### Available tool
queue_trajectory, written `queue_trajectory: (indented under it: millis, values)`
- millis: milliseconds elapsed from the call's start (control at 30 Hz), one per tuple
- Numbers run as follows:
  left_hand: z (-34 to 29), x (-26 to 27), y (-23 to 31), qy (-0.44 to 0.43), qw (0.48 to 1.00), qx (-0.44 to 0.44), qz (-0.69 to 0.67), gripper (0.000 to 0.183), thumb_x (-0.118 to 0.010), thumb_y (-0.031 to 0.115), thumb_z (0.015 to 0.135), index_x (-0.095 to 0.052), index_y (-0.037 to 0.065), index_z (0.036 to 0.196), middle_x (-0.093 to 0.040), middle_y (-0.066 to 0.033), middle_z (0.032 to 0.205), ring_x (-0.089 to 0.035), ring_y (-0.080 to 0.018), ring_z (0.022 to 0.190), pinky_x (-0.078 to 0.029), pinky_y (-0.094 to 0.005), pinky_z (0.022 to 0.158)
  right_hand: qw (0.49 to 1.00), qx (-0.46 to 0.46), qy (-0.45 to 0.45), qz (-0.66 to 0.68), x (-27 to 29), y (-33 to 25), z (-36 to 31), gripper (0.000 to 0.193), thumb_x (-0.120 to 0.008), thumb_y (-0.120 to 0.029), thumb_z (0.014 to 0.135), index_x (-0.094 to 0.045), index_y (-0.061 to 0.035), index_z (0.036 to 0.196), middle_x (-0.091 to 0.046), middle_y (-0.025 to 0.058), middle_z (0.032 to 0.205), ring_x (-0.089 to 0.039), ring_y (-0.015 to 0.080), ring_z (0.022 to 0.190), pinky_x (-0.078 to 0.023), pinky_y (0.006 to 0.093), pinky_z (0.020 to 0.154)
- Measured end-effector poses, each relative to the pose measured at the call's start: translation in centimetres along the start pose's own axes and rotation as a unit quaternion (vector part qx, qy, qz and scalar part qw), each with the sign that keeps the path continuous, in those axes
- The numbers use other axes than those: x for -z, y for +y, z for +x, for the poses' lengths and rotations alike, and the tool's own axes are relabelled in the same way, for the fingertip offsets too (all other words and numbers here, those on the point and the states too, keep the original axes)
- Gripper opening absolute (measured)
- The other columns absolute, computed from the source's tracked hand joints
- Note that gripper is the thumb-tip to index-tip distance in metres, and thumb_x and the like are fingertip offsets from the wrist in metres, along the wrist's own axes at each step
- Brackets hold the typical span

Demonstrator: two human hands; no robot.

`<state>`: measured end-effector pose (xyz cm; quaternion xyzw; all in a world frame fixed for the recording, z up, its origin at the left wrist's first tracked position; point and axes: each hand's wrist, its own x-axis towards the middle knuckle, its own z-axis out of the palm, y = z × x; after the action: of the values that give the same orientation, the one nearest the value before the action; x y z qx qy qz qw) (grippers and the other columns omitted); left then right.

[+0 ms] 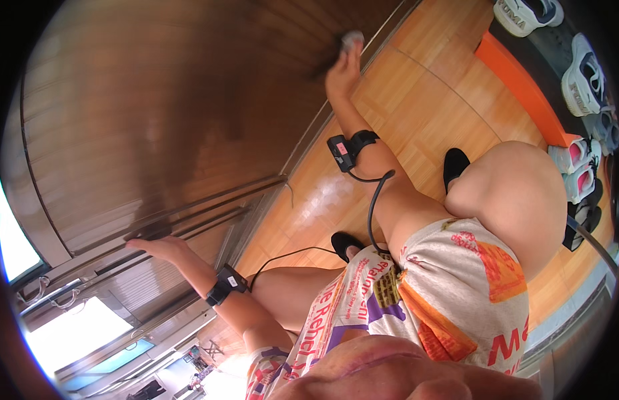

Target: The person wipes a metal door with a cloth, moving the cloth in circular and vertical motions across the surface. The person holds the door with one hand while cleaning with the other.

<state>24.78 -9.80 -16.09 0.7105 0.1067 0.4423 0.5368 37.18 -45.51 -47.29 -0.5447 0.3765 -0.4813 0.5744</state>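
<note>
A large brown panelled door [189,113] with a metal frame fills the left and upper part of the head view. My right hand [343,77] reaches to its lower part near the floor. Its fingers press a small pale, crumpled cloth [353,41] to the panel; the cloth is partly hidden by them and slightly blurred. Stretched out flat, my left hand [161,248] touches the door's edge beside the metal rails [196,217] and holds nothing. A dark reflection of me shows on the glossy panel.
Wood-look floor tiles [423,93] run below the door. To the right, an orange-edged shoe rack [516,87] carries several shoes [583,80]. Black cables hang from the armbands [353,148] on both forearms. Hooks [66,298] are at the far left; my knees are bent close by.
</note>
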Motion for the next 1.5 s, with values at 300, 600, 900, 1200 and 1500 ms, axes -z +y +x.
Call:
queue_trajectory:
  millis: [300, 600, 900, 1200, 1500]
  values:
    - [1.1, 1.0, -2.7, 0.050, 0.998, -0.031, 0.013, 0.102, -0.032, 0.078, 0.099, -0.033, -0.008, 0.155, -0.040, -0.0243, 0.159, -0.049, -0.0414, 0.138, -0.046, -0.0510, 0.116, 0.977, 0.194, -0.069, 0.058, -3.4, -10.6, -0.9, 0.047, -0.059, -0.004, 0.097, -0.055, -0.0002, 0.143, -0.041, 0.0251, 0.160, -0.031, 0.0468, 0.151, -0.030, 0.0477, 0.123]
    - [0.9, 0.5, -2.6, 0.118, 0.989, -0.087, 0.035, 0.113, -0.041, 0.079, 0.097, -0.039, -0.026, 0.141, -0.046, -0.0326, 0.151, -0.054, -0.0408, 0.132, -0.050, -0.0459, 0.111, 0.994, 0.070, -0.077, 0.016, 0.8, 0.7, -5.0, 0.045, -0.047, -0.007, 0.107, -0.046, -0.0005, 0.152, -0.037, 0.0204, 0.164, -0.039, 0.0380, 0.150, -0.036, 0.0382, 0.119]
    - [-0.9, -1.3, -1.3, 0.128, 0.989, -0.039, 0.057, 0.103, -0.037, 0.071, 0.102, -0.034, -0.021, 0.147, -0.042, -0.0280, 0.155, -0.051, -0.0393, 0.135, -0.046, -0.0474, 0.117, 0.997, 0.070, 0.007, 0.008, -1.4, -0.6, -2.2, 0.046, -0.057, -0.007, 0.100, -0.052, 0.0027, 0.145, -0.050, 0.0223, 0.152, -0.040, 0.0448, 0.145, -0.033, 0.0481, 0.119]
    - [0.0, -0.8, -1.8, 0.109, 0.993, -0.029, 0.036, 0.100, -0.035, 0.071, 0.103, -0.032, -0.016, 0.151, -0.041, -0.0281, 0.156, -0.051, -0.0406, 0.135, -0.046, -0.0473, 0.116, 0.995, -0.015, -0.034, -0.096, 1.1, 5.4, -2.2, 0.042, -0.058, -0.009, 0.100, -0.056, 0.0055, 0.140, -0.053, 0.0277, 0.147, -0.047, 0.0439, 0.140, -0.034, 0.0468, 0.120]
    - [0.3, -0.3, -2.6, 0.126, 0.989, -0.055, 0.049, 0.106, -0.035, 0.074, 0.101, -0.035, -0.022, 0.146, -0.041, -0.0338, 0.154, -0.050, -0.0410, 0.134, -0.045, -0.0472, 0.116, 0.959, 0.224, -0.083, 0.153, -3.9, -17.5, -0.2, 0.040, -0.060, -0.004, 0.092, -0.059, 0.0074, 0.131, -0.053, 0.0323, 0.142, -0.043, 0.0536, 0.138, -0.029, 0.0550, 0.121]
